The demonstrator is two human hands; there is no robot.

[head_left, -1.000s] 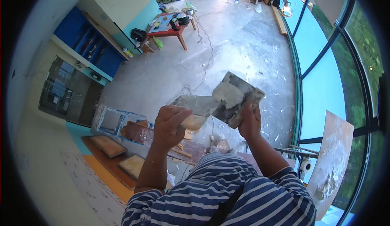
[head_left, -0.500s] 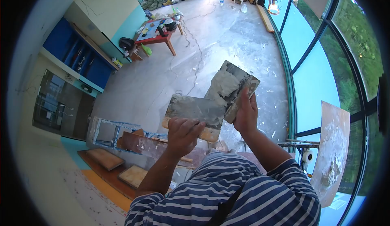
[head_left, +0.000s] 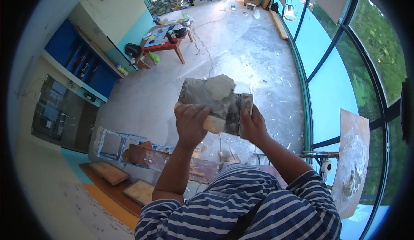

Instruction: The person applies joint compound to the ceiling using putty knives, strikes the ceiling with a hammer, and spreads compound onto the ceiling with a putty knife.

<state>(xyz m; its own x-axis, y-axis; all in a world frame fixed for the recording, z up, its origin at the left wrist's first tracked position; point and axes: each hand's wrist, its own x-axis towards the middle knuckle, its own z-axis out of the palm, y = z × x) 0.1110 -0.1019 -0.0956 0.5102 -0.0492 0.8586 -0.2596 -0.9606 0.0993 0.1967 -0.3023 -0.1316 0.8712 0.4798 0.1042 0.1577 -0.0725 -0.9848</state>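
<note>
My left hand [head_left: 189,123] is closed around the pale wooden grip of a plastering trowel [head_left: 192,92], whose flat grey blade is held out in front of me. A thick lump of wet plaster [head_left: 220,87] sits on that blade. My right hand [head_left: 255,127] grips a second trowel [head_left: 246,103], turned almost edge-on at the right side of the first blade. The two tools meet or overlap there; exact contact is hard to make out. Plaster smears cover the visible metal.
Below stands a plaster-spattered plank [head_left: 151,157] beside a blue-stained ladder frame [head_left: 110,143]. A plaster-smeared board [head_left: 351,153] is at the right by the windows. Further off, a red-edged table [head_left: 166,46] holds assorted items. Debris and a cable lie on the floor.
The right trowel has turned from broad and tilted to nearly edge-on and moved down-left. The plaster lump, earlier on the right trowel, now sits on the left one. Both hands have shifted slightly.
</note>
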